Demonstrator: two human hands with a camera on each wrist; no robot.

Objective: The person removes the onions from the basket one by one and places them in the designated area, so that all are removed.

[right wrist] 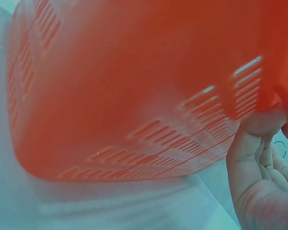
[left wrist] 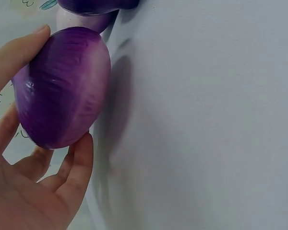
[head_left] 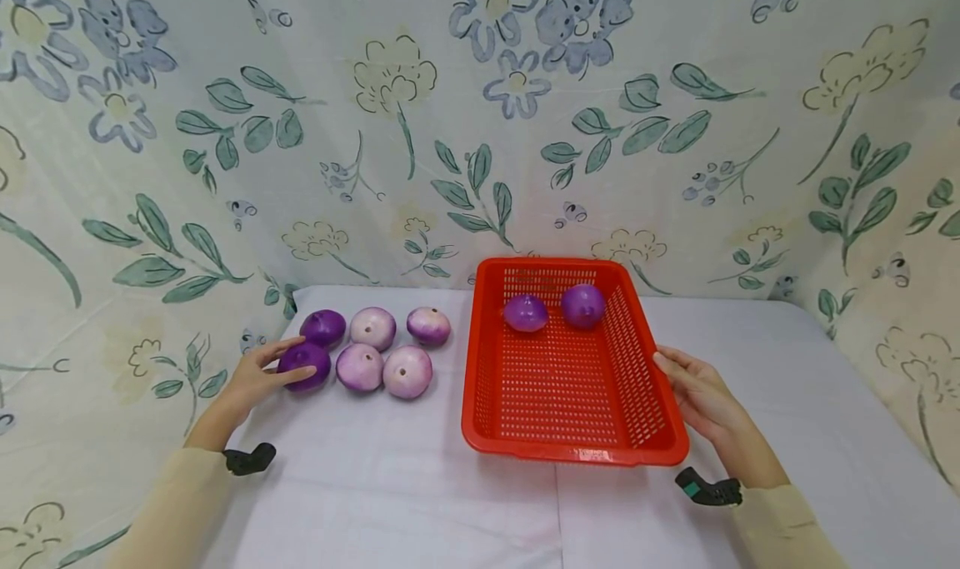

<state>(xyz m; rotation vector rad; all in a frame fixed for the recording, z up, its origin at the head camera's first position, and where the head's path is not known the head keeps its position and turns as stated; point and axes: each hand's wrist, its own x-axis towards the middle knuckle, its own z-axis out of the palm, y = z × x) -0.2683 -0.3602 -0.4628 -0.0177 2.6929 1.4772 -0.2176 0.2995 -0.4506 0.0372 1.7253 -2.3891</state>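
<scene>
With thumb and fingers around its sides, my left hand [head_left: 255,377] grips a dark purple onion [head_left: 307,367] at the left of the table. The left wrist view shows this onion [left wrist: 65,88] close up, glossy and paler on one side. Another dark onion [head_left: 324,327] lies just behind it. My right hand [head_left: 699,392] holds the right rim of a red plastic basket [head_left: 558,402], thumb on the rim. Inside the basket's far end sit two purple onions, one on the left [head_left: 525,312] and one on the right [head_left: 582,305].
Paler purple onions stand in two rows right of the held one, among them a front one [head_left: 407,372] and a back one [head_left: 428,326]. A white cloth [head_left: 405,494] covers the table. Behind it hangs a flowered curtain [head_left: 420,194].
</scene>
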